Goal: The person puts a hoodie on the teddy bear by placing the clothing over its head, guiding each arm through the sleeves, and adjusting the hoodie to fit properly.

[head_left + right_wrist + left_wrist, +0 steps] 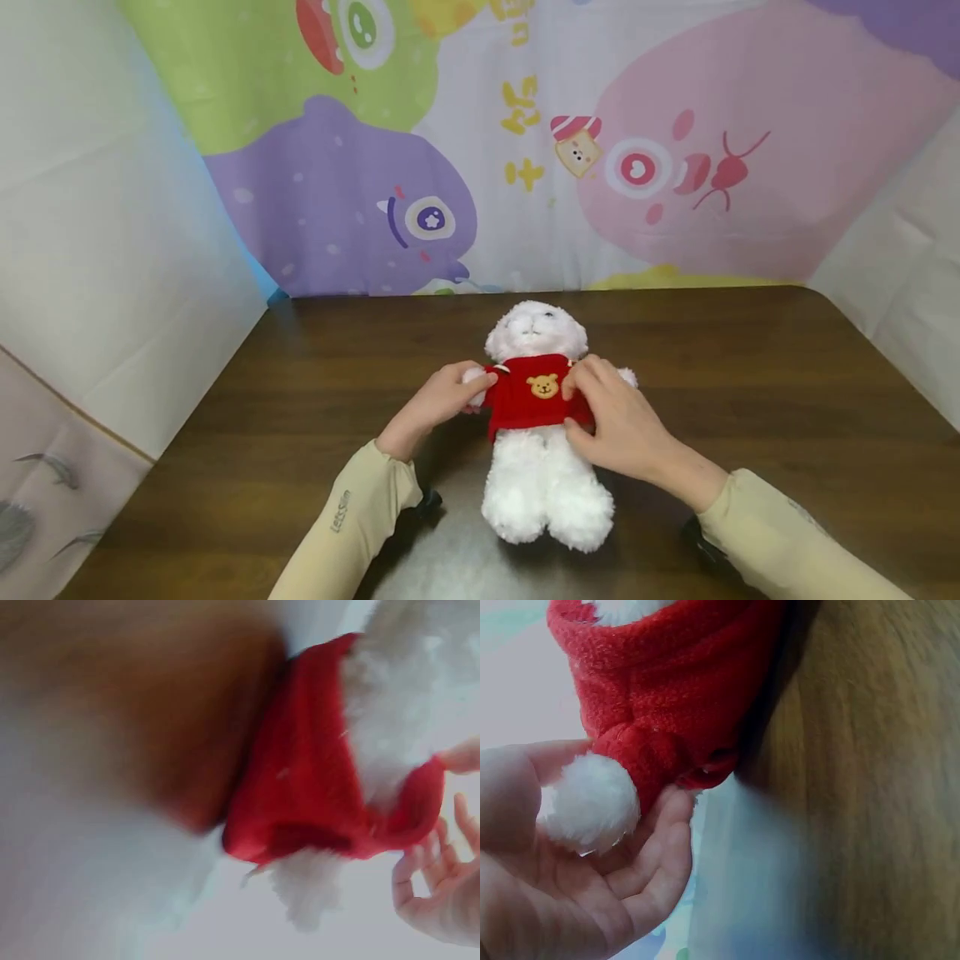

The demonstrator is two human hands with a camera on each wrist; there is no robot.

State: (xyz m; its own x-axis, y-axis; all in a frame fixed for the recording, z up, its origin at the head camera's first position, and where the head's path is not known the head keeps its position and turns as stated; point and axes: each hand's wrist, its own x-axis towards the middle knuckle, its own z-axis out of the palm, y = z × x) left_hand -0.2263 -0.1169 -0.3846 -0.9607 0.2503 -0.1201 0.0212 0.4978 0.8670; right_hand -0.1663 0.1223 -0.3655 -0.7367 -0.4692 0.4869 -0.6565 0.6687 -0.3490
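Note:
A white plush bear [547,483] lies face up on the brown table, head toward the back. It wears a red shirt [525,408] with a tan bear-face patch [543,386]. At the picture's left, my left hand [446,392] holds the bear's arm by its sleeve. The left wrist view shows thumb and fingers around the white paw [592,802] and the red sleeve [641,761]. Across the body, my right hand [622,421] pinches the shirt's side near the hem. In the right wrist view the hem [427,802] is pulled away from the white fur.
The dark wood table [352,333] extends around the bear. Behind it hangs a cartoon-printed cloth [525,225]. Pale panels stand at the left [112,208] and right [900,250].

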